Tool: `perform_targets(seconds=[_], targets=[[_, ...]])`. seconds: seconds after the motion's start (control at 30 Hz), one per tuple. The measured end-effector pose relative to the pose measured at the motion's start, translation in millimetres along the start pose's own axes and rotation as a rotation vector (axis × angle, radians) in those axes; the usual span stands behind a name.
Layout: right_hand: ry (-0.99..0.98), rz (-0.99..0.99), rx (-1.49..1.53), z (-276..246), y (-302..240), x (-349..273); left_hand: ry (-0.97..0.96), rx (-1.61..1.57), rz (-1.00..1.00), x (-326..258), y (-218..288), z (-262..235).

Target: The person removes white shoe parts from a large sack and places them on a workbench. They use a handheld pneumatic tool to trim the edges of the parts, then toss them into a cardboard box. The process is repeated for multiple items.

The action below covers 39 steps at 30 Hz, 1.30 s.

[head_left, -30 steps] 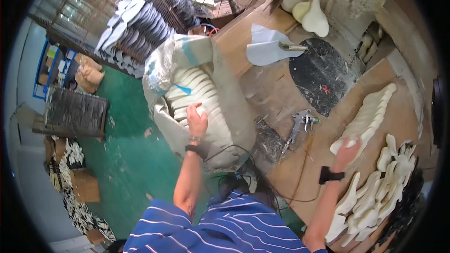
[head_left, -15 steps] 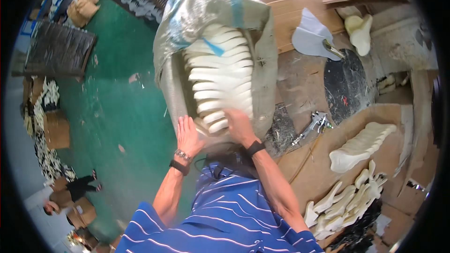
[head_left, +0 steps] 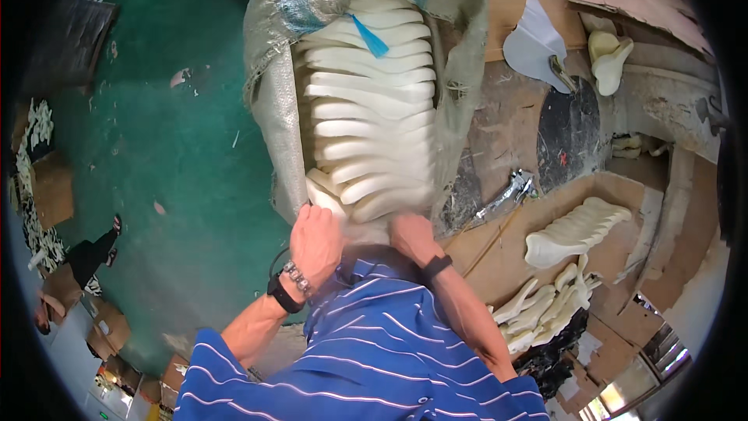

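In front of me a woven plastic sack (head_left: 280, 121) with blue stripes gapes open. Cream, curved, sole-shaped pieces (head_left: 374, 129) are stacked in it in a long row, and a blue strip (head_left: 369, 37) lies across the far ones. At the near left corner of the opening my left hand (head_left: 315, 242) is closed on the sack's rim, beside a tilted cream piece. My right hand (head_left: 414, 235), slightly blurred, is closed at the near right part of the rim, its fingertips hidden. Both hands are close to my body, a short way apart.
To the right, a bench carries a spray gun (head_left: 510, 191), a row of cream pieces (head_left: 578, 231), a loose pile of them (head_left: 545, 304) and a white sheet (head_left: 536, 47). A green floor (head_left: 179, 164) lies left; a person (head_left: 82, 265) is at far left.
My right hand has come off the near cream pieces to the sack's near rim. My left hand has gone from flat to closed on the rim. The sack appears closer.
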State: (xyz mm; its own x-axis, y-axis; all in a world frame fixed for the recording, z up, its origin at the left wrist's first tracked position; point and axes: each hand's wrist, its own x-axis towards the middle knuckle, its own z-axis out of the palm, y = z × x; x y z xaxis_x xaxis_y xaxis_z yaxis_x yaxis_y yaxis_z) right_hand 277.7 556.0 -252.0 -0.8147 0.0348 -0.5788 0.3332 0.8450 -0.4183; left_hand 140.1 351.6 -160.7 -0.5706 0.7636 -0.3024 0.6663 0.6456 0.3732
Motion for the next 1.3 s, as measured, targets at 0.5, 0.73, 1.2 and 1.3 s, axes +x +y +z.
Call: perform_targets(seconds=[0.5, 0.73, 1.2, 1.3], targets=[[0.455, 0.012, 0.335, -44.0, -49.8, 8.5, -0.086, -0.397, -0.449, 43.5, -57.3, -32.3], [0.716, 0.012, 0.404, -33.2, -40.8, 7.2, 0.588, -0.953, -0.45, 167.8, -87.5, 25.9], [0.905, 0.267, 0.245, -94.7, 16.5, -6.6, 0.616, -0.568, -0.198, 213.0, 44.4, -28.5], [0.907, 0.207, 0.118, -115.7, 15.2, -5.7, 0.6, -0.629, -0.16, 223.3, 36.7, -27.2]])
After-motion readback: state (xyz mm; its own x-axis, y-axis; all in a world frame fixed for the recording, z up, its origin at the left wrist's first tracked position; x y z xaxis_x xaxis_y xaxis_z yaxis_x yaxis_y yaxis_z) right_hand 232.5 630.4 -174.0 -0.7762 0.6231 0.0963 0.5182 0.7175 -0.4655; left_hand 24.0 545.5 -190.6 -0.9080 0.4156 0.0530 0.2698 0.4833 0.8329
